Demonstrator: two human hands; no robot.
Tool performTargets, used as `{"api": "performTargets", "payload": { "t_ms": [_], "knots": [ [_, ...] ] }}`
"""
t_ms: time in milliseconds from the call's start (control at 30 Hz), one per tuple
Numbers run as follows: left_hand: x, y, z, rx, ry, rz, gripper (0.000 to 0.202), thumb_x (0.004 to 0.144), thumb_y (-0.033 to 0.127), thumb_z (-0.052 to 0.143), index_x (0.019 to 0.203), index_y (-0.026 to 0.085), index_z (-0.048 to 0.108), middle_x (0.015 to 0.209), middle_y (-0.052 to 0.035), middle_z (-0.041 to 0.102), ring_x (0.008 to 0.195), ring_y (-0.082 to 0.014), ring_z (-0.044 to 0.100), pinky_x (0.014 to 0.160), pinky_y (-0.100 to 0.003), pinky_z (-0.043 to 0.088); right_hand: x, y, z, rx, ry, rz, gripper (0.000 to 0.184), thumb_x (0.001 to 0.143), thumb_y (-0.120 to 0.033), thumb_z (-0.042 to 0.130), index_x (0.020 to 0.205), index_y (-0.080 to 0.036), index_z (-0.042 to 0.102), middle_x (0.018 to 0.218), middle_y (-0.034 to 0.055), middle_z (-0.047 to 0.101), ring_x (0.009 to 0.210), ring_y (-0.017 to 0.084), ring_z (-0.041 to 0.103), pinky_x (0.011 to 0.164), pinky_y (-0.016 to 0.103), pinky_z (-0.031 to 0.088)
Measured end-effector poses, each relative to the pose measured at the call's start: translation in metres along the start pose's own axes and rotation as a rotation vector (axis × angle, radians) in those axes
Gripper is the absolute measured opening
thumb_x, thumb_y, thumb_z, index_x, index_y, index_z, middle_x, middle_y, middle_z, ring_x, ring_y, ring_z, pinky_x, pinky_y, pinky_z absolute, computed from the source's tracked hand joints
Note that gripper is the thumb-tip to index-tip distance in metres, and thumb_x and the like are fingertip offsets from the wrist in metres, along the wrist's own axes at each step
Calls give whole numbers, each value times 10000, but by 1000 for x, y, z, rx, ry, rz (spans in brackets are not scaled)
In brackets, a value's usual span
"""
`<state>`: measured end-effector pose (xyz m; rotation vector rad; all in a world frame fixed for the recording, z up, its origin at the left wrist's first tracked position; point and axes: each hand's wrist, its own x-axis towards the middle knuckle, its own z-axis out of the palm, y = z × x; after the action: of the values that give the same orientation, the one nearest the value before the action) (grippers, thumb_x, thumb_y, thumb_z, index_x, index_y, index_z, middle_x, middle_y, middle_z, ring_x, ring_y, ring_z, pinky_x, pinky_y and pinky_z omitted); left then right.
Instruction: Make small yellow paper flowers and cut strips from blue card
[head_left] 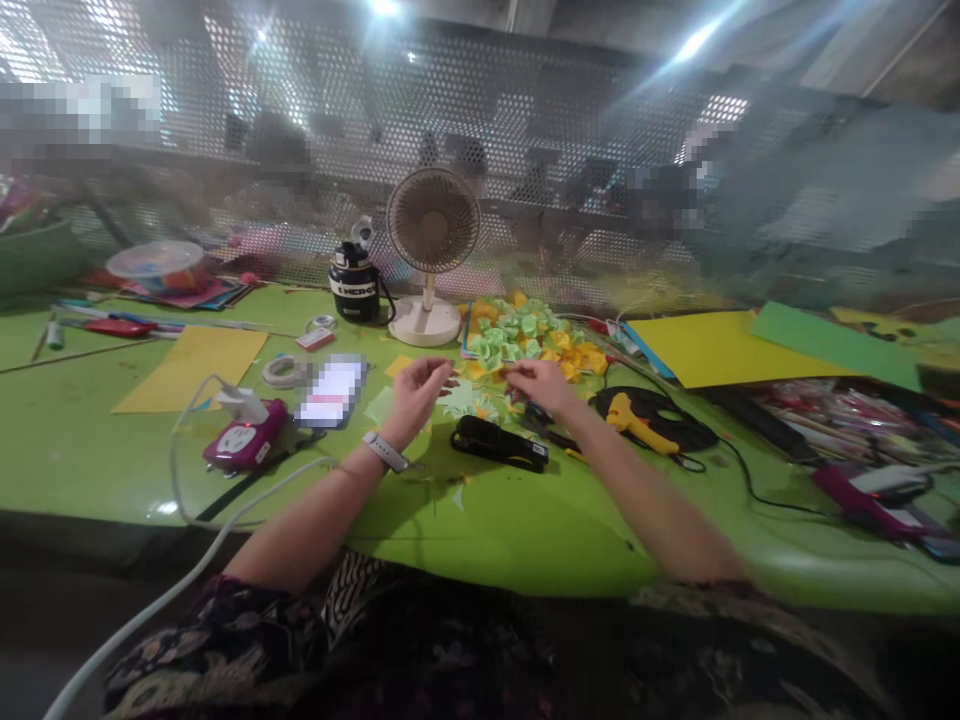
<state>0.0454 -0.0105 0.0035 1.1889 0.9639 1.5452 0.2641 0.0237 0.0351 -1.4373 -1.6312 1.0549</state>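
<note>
My left hand (418,398) and my right hand (541,387) hover close together above a green table (480,525), fingertips facing each other. Whether they pinch something small is hard to tell. A heap of green and yellow paper flowers (529,340) lies just beyond them. Pale green cut paper pieces (459,400) are scattered beneath my left hand. Nearer my right hand rest a black stapler (499,443) and a yellow glue gun (637,425) on a black cable. A white band circles my left wrist.
A desk fan (433,240) and a black flask (354,283) stand at the back, before a perforated metal screen (480,130). Yellow card sheets (724,345) lie right, another (191,368) left. A purple power socket (247,435) trails a white cable across the table's front edge.
</note>
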Motion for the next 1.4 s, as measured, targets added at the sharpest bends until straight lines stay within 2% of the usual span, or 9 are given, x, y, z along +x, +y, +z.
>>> {"api": "performTargets", "payload": {
  "t_ms": [100, 200, 300, 467, 667, 933, 1133, 1267, 1400],
  "knots": [
    [6, 0, -2, -52, 94, -54, 288, 739, 386, 761, 870, 137, 700, 779, -57, 735, 671, -148, 709, 603, -244, 555, 41, -7, -24, 109, 161, 180, 167, 798, -130, 748, 694, -161, 622, 623, 20, 692, 502, 100, 603, 488, 209, 427],
    [9, -1, -1, -61, 116, -97, 219, 737, 316, 769, 831, 128, 706, 709, -46, 719, 608, -131, 689, 580, -236, 541, 76, -12, -41, 172, 256, 193, 226, 919, -207, 638, 709, -172, 561, 549, -14, 622, 494, 70, 563, 506, 185, 410],
    [12, 4, -2, -130, 171, -90, 174, 758, 286, 757, 820, 133, 700, 650, -25, 700, 553, -113, 664, 551, -222, 517, 92, -6, -41, 200, 269, 202, 281, 967, -274, 569, 705, -180, 531, 528, -15, 599, 511, 76, 563, 536, 191, 430],
    [22, 18, -10, -262, 337, 24, 64, 823, 227, 695, 840, 166, 687, 573, 30, 636, 479, -77, 593, 499, -195, 462, 86, 19, -10, 133, 145, 190, 143, 782, -214, 771, 756, -170, 638, 644, 1, 675, 591, 109, 620, 553, 210, 444],
    [28, 24, -15, -267, 367, 76, 51, 850, 195, 676, 803, 187, 691, 535, 47, 581, 462, -74, 551, 481, -199, 436, 88, 32, 24, -311, -189, -136, 362, 612, -310, 895, 878, -155, 704, 880, 47, 733, 813, 188, 654, 770, 305, 511],
    [41, 27, -30, -259, 485, 201, 71, 851, 270, 706, 825, 203, 715, 542, 47, 592, 468, -71, 563, 481, -191, 426, 117, 2, 84, -649, -238, -204, 365, 797, -415, 772, 1047, -165, 681, 1101, 102, 732, 982, 227, 666, 835, 308, 503],
    [44, 18, -32, -257, 471, 211, 78, 849, 273, 711, 822, 200, 702, 527, 52, 577, 466, -79, 557, 493, -199, 432, 133, -19, 137, -659, -191, -74, 455, 622, -363, 903, 960, -158, 677, 1056, 132, 731, 983, 287, 658, 785, 324, 505],
    [45, 16, -32, -242, 446, 188, 73, 856, 270, 702, 836, 200, 693, 550, 47, 590, 482, -85, 563, 514, -207, 450, 130, -26, 140, -560, -214, -2, 300, 639, -286, 886, 798, -159, 665, 706, 43, 700, 751, 210, 658, 661, 274, 493],
    [45, 18, -33, -231, 427, 123, 43, 869, 239, 686, 856, 197, 683, 642, 22, 650, 561, -88, 612, 571, -205, 480, 116, -43, 110, -378, -149, -26, 177, 839, -305, 734, 874, -148, 659, 743, 37, 707, 715, 134, 655, 618, 204, 480]
  ]
}}
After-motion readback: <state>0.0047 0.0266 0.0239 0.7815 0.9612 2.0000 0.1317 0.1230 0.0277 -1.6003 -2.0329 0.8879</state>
